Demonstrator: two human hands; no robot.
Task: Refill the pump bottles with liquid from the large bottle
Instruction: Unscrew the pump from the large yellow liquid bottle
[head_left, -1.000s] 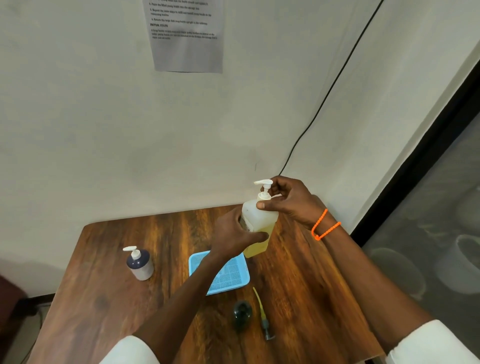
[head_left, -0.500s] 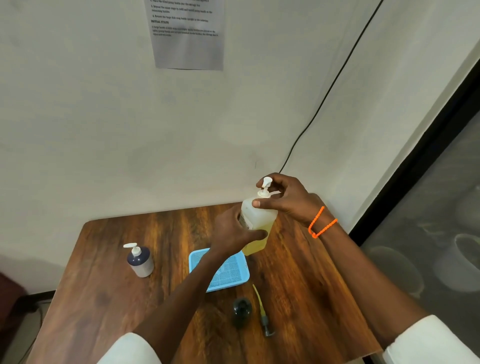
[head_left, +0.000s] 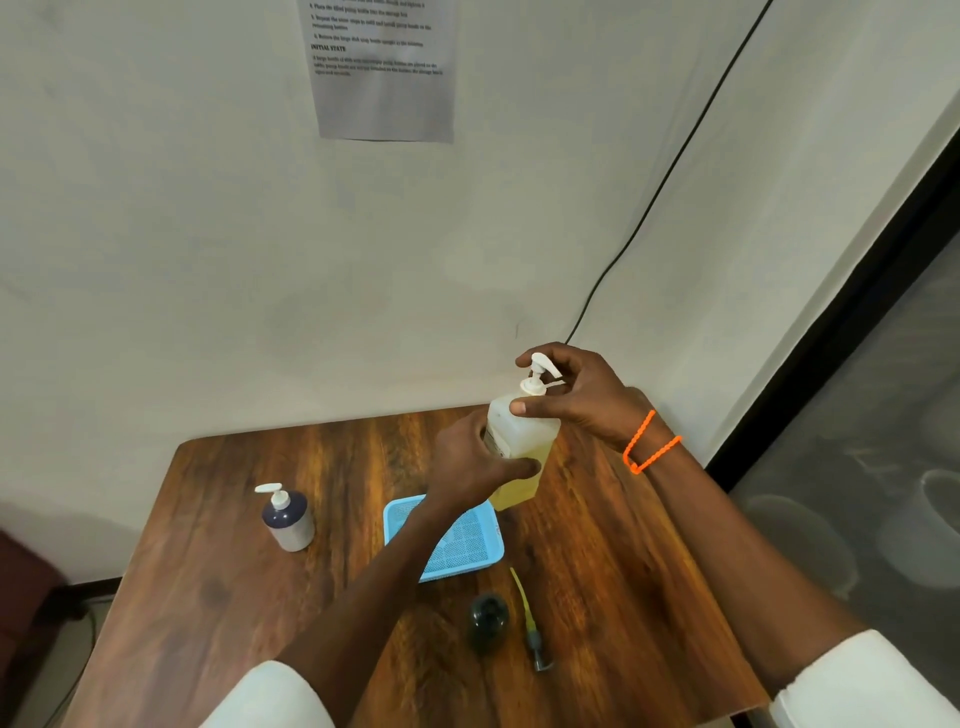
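Both hands (head_left: 524, 426) grip the large bottle (head_left: 519, 436) between them.

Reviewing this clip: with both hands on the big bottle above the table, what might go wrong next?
The large bottle is held in the air by the left hand while the right hand works its pump; a slip could spill yellow liquid. It could also drop onto the blue tray below.

A dark wooden table (head_left: 613, 561) stands against the wall. On it sit a small pump bottle (head_left: 288, 517) at the left, a blue tray (head_left: 457, 551) near the middle, and toward the near edge a dark round bottle (head_left: 488, 618) with a loose pump tube (head_left: 527, 618) lying just beside it.
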